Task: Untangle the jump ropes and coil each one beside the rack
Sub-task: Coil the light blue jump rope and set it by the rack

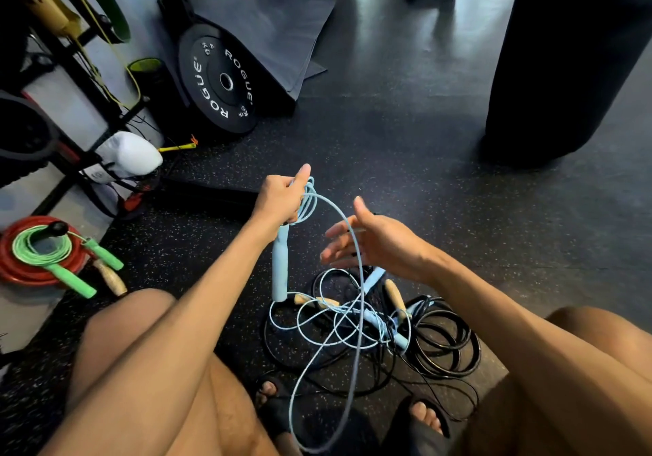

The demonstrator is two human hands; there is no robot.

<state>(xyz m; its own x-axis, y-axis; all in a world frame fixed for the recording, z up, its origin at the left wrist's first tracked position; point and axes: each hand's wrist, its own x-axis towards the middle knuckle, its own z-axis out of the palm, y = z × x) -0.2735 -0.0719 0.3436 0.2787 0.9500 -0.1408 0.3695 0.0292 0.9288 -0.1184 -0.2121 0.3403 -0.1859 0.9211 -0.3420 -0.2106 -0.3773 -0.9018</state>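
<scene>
White letters spell "ROGUE" twice around the face of the black weight plate (220,83), which leans upright at the far left of the floor (388,138). Small "KG" marks sit beside the lettering, their digits too small to read. No other writing is legible.

The left hand (280,199) is curled tight around several gathered loops of the light-blue jump rope (307,205), and one blue handle (280,272) hangs straight down below the fist. A long loop arcs from that hand past the right hand (374,243), which is held open with its fingers spread. Whether they touch the cord cannot be told.

The rest of the blue rope drops into a tangle on the floor between the person's knees, knotted with a black rope (474,349) and wooden handles (393,296).

At the left edge of the floor, beside the rack (106,102), a green rope (38,247) lies coiled on top of a red rope (14,268).

A broad stretch of speckled rubber floor lies between the plate and the dark punching bag (564,67) at the right edge
</scene>
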